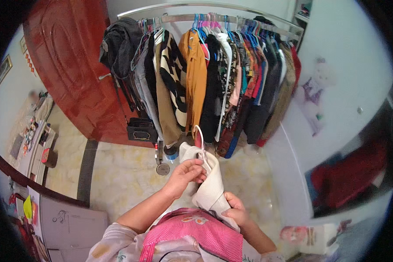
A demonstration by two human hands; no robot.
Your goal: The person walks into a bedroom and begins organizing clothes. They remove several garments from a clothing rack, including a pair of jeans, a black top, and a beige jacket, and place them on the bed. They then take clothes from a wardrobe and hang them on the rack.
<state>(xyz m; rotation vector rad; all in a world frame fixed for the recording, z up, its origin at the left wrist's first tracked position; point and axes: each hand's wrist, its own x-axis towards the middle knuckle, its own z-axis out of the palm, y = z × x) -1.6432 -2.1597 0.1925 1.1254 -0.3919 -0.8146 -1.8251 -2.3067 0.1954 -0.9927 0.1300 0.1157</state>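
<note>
A cream-coloured garment [213, 186] hangs from a white clothes hanger [199, 131] in front of me, its hook pointing up and away. My left hand [191, 172] is closed around the hanger and the cloth near the garment's collar. Lower down and to the right, my right hand [236, 209] grips the garment's edge, thumb on top. The lower end of the garment lies against a pink apron [199, 229] with a flower patch. Past the hook stands a metal clothes rail [183, 18] full of hanging clothes, among them a mustard-orange shirt [195, 75].
A reddish wooden door [68, 65] stands behind the rail's left end, where a black handbag [142, 129] hangs. A round container [171, 152] is on the tiled floor below the clothes. A light cabinet [72, 226] is at lower left. Another person is far left.
</note>
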